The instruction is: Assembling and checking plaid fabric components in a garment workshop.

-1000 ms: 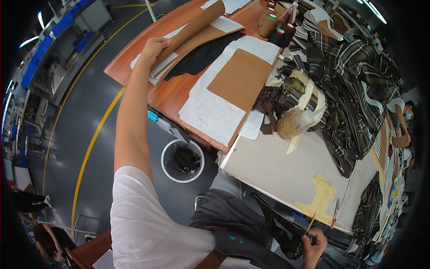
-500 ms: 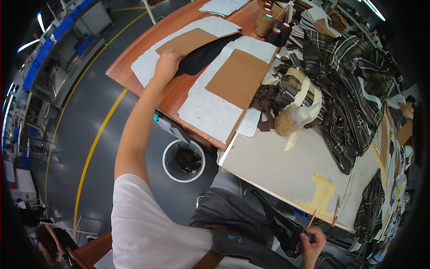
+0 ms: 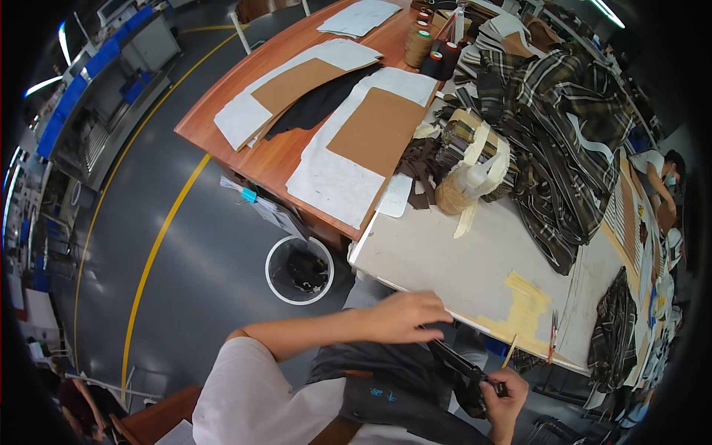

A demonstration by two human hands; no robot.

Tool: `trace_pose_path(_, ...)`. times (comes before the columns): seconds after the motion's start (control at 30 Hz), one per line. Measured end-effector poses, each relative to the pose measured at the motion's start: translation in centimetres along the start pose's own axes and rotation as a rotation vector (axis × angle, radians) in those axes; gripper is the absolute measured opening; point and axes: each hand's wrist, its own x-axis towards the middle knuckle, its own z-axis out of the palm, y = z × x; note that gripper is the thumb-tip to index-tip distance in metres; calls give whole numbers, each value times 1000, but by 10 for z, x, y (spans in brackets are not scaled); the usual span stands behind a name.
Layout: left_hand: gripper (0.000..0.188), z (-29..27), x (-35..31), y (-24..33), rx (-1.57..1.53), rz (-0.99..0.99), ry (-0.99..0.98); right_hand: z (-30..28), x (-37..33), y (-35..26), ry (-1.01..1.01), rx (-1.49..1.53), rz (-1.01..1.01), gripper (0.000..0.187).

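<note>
Head view: pale table (image 3: 460,259), plaid heap (image 3: 556,141) beyond hands (image 3: 406,317)

Held strip (image 3: 461,363), black; plaid fabric (image 3: 552,167), dark olive crossed by pale lines; worktop (image 3: 202,126), reddish-brown; card (image 3: 376,130), tan; paper sheet (image 3: 334,194), white; apron (image 3: 363,406), dark grey with blue lettering; floor (image 3: 204,256), grey with yellow lines.

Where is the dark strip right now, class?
In the head view, the dark strip is low, right of centre, just below the pale worktop; the right hand pinches its lower end, with the left hand at its upper end.
</note>
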Motion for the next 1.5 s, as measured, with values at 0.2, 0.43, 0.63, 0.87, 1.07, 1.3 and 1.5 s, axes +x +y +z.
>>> trace_pose_path(0.2, 23, 74, -15, 7, -147, -145, 36, 6, -4, -11, -62, -9, -22, 14)
trace_pose_path(0.43, 14, 84, -26, 13, -286, -135, 150, 1, -18, 9, -3, 26, -50, 13)
trace_pose_path(0.63, 16, 93, -43, -2, -21, -222, 254, -8, -26, 20, 58, 38, -43, 14)
trace_pose_path(0.87, 24, 116, -48, -2, -149, -390, 299, -3, -30, 20, 53, 71, -46, 16)
trace_pose_path(1.07, 39, 119, -42, 9, -203, -285, 325, 2, -32, 10, 49, 87, 19, 16)
trace_pose_path(1.3, 37, 130, -35, -1, -129, -192, 353, 5, -38, 4, 25, 88, 9, 16)
trace_pose_path(1.5, 33, 132, -20, 19, -101, -266, 382, -4, -46, 13, 104, 113, 57, 17)
